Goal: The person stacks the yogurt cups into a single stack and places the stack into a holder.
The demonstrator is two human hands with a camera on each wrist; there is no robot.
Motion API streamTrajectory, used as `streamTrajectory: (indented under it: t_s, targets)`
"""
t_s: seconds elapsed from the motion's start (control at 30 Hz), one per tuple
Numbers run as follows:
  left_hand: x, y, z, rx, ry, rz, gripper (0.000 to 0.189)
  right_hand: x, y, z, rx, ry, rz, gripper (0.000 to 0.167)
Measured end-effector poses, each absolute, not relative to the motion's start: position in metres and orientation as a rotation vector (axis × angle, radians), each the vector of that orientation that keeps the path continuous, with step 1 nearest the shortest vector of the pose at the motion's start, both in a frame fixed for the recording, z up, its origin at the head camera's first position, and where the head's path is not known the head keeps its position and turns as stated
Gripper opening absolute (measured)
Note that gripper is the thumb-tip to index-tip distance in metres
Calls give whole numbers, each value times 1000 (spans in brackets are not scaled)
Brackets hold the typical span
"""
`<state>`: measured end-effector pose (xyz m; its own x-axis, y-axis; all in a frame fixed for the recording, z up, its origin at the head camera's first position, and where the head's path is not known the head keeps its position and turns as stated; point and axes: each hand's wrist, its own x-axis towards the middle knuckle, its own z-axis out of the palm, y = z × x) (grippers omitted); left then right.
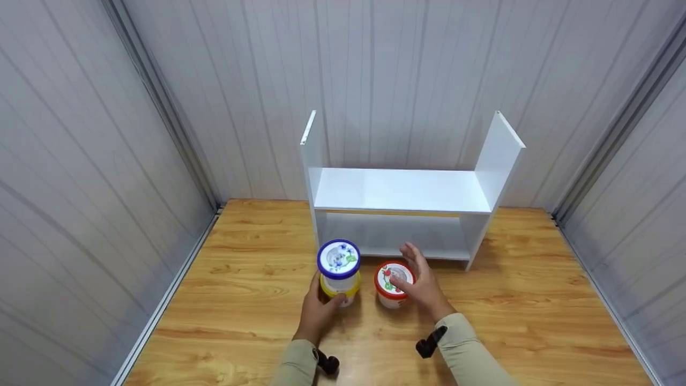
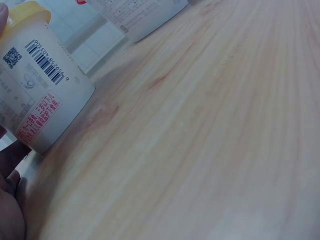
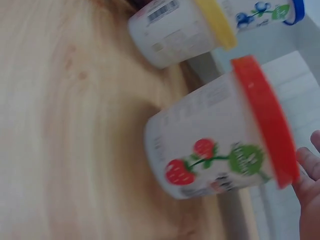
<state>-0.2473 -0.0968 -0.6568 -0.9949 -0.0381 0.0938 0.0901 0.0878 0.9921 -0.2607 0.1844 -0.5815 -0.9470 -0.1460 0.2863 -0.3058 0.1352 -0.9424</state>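
My left hand grips the white tub with a yellow lid, thumb on the near side. On top of it is stacked a tub with a blue lid showing blueberries. To the right, a tub with a red lid and strawberry pictures sits upright on the wooden table. Beside that tub is my right hand, fingers extended and spread, thumb over the edge of the red lid in the head view. In the right wrist view, its fingers appear by the lid's rim without curling round it.
A white two-level shelf with tall side panels stands behind the tubs, near the back wall. Pale panel walls enclose the wooden table on the left, back and right.
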Motion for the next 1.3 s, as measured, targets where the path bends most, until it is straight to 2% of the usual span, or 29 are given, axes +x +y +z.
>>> streamTrajectory:
  t_s: [0.6,0.83,1.3]
  targets:
    - [-247,-97,-657,-24,-2235,-2093,102,-253,192,-615,321,-2273,2071,94]
    - [-247,-98,-660,-139,-2178,-2108,97,-249,195,-623,244,-2362,2037,96]
    - [-248,-96,-658,-53,-2214,-2105,97,-248,196,-633,266,-2374,2025,97]
